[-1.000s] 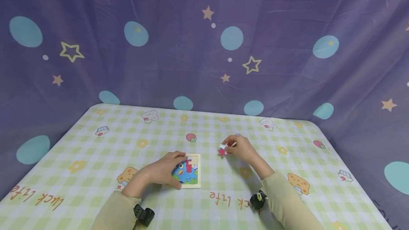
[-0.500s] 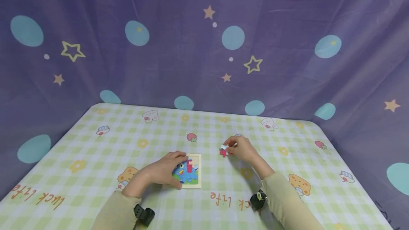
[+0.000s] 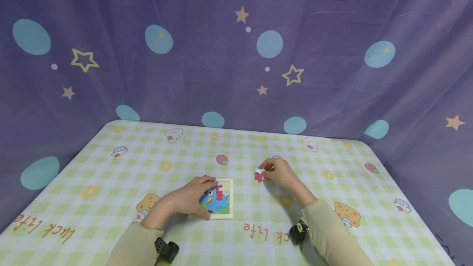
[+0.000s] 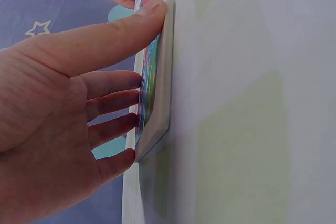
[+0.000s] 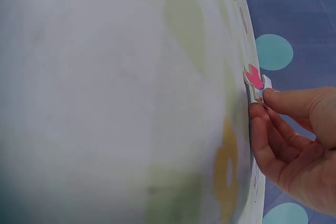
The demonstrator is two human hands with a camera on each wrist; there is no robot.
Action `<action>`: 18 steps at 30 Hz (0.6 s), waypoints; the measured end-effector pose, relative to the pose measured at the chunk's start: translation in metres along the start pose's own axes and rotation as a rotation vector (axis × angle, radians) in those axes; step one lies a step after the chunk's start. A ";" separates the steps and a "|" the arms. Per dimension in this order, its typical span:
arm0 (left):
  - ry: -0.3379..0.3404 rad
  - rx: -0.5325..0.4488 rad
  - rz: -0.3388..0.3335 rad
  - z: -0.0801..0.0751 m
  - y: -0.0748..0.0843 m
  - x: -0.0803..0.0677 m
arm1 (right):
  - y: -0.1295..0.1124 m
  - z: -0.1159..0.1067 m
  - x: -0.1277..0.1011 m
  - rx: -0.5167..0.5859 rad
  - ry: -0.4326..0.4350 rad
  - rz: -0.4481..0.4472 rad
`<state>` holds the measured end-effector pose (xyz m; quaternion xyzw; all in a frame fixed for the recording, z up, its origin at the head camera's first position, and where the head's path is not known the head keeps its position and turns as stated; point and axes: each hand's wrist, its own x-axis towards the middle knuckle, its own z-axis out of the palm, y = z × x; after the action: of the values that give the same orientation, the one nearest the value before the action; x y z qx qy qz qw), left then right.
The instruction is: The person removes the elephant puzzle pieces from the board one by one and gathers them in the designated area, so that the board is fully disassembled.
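A person is sitting at a table (image 3: 122, 167) that is wearing a green and white checked cloth with small cartoon prints, and both arms in beige sleeves are reaching forward over it. The left hand (image 3: 186, 200) is lying on a small square puzzle board (image 3: 225, 212) with a pale wooden frame; the fingers are resting almost straight on the left part of the blue animal picture, and the thumb is pressing against the near edge of the frame. In the left wrist view the left hand (image 4: 58, 108) is showing the same thing from the side: the thumb is touching the edge of the puzzle board (image 4: 157, 93), and the four fingertips are lying flat on its coloured face, not curling round it. The board is lying flat on the cloth, near the front edge of the table and a little left of the middle. The right hand (image 3: 278, 173) is staying to the right of the board, well apart from it, and is pinching a small puzzle piece (image 3: 259, 174) that is pink and white. In the right wrist view the right hand (image 5: 299, 145) is holding this puzzle piece (image 5: 255, 81) between thumb and fingertips, and the piece is standing just at the cloth, touching it or almost touching it; I cannot tell which. Behind the table a purple curtain (image 3: 332, 32) with stars and light blue dots is hanging.
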<state>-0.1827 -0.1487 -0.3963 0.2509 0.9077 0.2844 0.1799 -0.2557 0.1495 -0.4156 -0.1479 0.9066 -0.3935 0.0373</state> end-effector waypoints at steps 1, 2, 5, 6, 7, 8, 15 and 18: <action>0.000 0.000 0.003 0.000 0.000 0.000 | 0.000 0.000 0.000 -0.008 0.004 -0.003; -0.001 0.001 0.005 0.000 0.000 0.000 | 0.000 0.000 0.000 -0.016 0.006 -0.006; -0.003 0.002 0.010 0.000 0.000 -0.001 | 0.000 0.000 0.001 -0.026 0.010 -0.008; -0.003 0.000 0.008 0.000 0.000 -0.001 | 0.000 0.000 0.001 -0.028 0.010 -0.007; -0.004 0.000 0.008 0.000 0.000 -0.001 | 0.000 0.001 0.001 -0.029 0.010 -0.005; -0.005 0.001 0.008 -0.001 0.000 -0.001 | 0.000 0.001 0.001 -0.030 0.010 -0.002; -0.008 -0.006 0.006 -0.001 -0.001 0.001 | 0.002 0.002 0.002 -0.051 0.011 0.002; -0.008 -0.005 0.002 0.000 -0.001 0.000 | 0.002 0.003 0.003 -0.059 0.006 0.000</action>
<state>-0.1836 -0.1496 -0.3968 0.2524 0.9059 0.2860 0.1838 -0.2585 0.1482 -0.4189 -0.1476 0.9178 -0.3673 0.0304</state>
